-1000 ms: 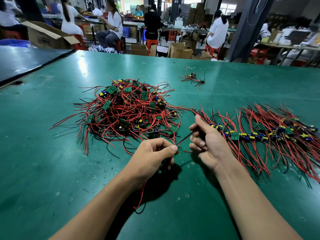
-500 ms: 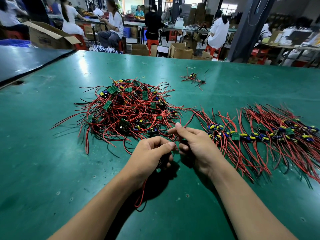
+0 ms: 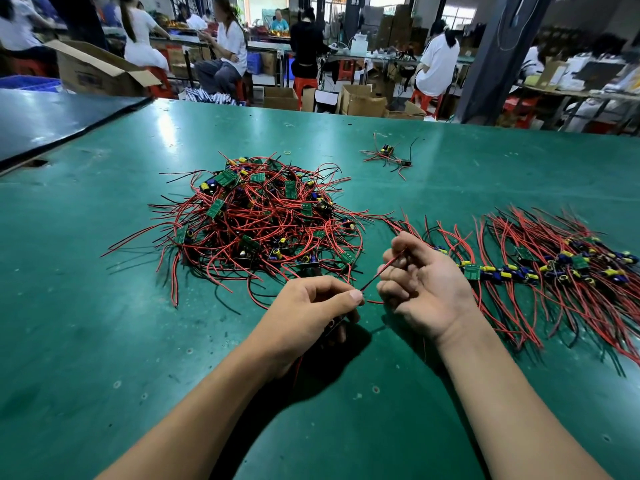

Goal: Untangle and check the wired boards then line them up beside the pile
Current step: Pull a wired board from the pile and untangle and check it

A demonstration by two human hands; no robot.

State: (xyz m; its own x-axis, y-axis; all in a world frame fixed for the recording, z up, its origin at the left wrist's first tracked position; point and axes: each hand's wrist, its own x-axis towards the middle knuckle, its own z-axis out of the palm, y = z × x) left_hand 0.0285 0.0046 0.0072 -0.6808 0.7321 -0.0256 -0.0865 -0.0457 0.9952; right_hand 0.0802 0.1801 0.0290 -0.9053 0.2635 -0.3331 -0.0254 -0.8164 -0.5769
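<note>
A tangled pile (image 3: 258, 225) of small green boards with red and black wires lies at the table's middle. To its right runs a row of laid-out boards (image 3: 540, 268), wires fanned toward me. In front of the pile, my left hand (image 3: 311, 311) grips one wired board, mostly hidden under the fingers, with wires trailing below the wrist. My right hand (image 3: 420, 284) pinches that board's red wire (image 3: 379, 273), which stretches taut between both hands.
A couple of stray wired boards (image 3: 389, 155) lie farther back on the green table (image 3: 104, 323). A darker table (image 3: 52, 119) adjoins at the left. Beyond the far edge are cardboard boxes (image 3: 362, 100), seated people and a dark pillar (image 3: 498, 57).
My right hand came in to meet the left hand, then slid back out to the right along the red wire, drawing it straight. The left hand stayed put.
</note>
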